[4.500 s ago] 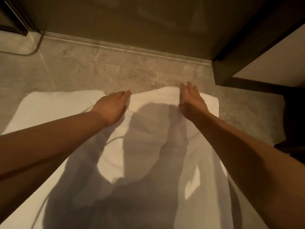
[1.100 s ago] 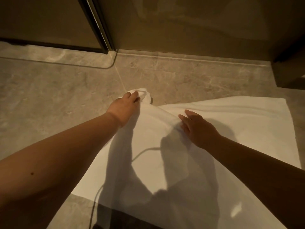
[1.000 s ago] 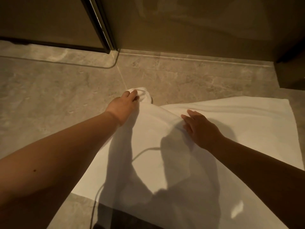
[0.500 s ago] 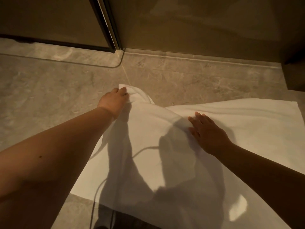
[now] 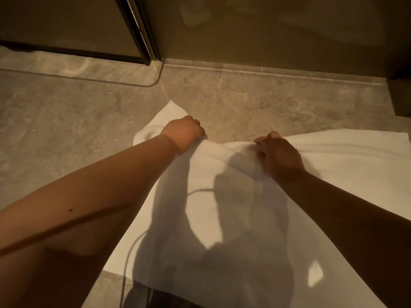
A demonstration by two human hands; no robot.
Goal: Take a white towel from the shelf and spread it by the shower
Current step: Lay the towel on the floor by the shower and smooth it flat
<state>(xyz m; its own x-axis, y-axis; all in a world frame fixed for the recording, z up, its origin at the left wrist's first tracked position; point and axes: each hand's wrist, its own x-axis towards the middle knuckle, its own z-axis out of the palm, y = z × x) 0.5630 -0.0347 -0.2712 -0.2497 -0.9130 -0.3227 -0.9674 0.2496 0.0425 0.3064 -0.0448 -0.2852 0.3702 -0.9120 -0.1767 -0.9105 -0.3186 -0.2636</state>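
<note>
A grey marbled tile floor (image 5: 66,121) fills the frame, with a dark-framed glass shower door (image 5: 142,30) along the upper edge. The white towel (image 5: 222,207) lies on the floor from centre to lower right, its far edge bunched up. The left hand (image 5: 183,133) at centre grips that raised edge with curled fingers; the right hand (image 5: 278,154), just right of centre, pinches the same edge.

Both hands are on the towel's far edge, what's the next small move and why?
Probably draw the left hand leftward while the right hand holds its pinch. The white towel humps up between the two grips and its far left corner lies rumpled, so tension should flatten that edge.
</note>
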